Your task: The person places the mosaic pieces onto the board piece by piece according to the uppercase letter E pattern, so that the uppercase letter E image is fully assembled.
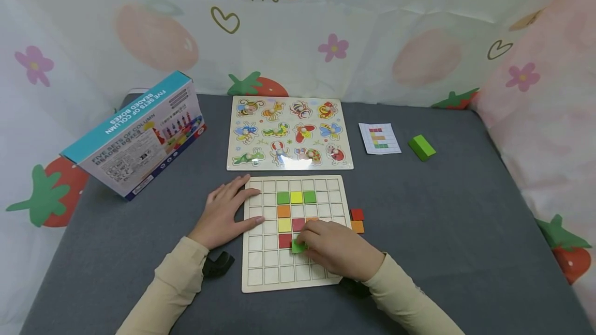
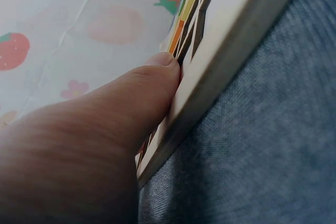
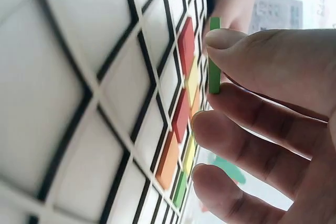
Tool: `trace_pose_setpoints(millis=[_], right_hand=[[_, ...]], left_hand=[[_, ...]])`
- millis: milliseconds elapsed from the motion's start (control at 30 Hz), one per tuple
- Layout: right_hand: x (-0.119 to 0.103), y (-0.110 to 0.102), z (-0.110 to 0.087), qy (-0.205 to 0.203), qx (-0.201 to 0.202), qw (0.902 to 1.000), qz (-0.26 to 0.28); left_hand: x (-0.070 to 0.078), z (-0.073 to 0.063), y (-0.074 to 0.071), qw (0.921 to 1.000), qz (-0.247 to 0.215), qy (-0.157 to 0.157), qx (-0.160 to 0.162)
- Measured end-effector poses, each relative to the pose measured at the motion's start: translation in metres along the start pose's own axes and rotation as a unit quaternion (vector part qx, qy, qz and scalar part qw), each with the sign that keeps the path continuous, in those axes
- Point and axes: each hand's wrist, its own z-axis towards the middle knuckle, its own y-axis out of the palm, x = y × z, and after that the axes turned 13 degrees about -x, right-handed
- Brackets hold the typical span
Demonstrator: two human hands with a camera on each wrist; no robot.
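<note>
A wooden grid board (image 1: 256, 286) lies flat, with square tiles in some of its cells. Green, yellow and green tiles (image 1: 309, 197) form the upper row; orange (image 1: 283, 211), yellow (image 1: 284, 225) and red (image 1: 285, 241) run down below. Beside the lower yellow one sits a pinkish-red tile (image 1: 298, 225), and an orange tile is partly covered by my right hand (image 1: 337, 247). That hand pinches a green tile (image 3: 214, 72) between thumb and index finger, tilted close over the cell right of the red one. My left hand (image 1: 223, 216) rests on the board's left edge, fingers extended.
Red (image 1: 357, 214) and orange (image 1: 357, 227) tiles lie against the board's right side. Behind it is an insect puzzle board (image 1: 288, 141). A pattern card (image 1: 380, 138) and a green block (image 1: 421, 147) lie at the back right; a carton (image 1: 139, 138) stands left.
</note>
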Motion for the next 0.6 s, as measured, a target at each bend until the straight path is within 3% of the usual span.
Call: trace_pose_setpoints(millis=[600], right_hand=[[-0.012, 0.006, 0.016, -0.026, -0.026, 0.9984, -0.042]], left_hand=[[0.0, 0.0, 0.0, 1.0, 0.0, 0.002, 0.004]])
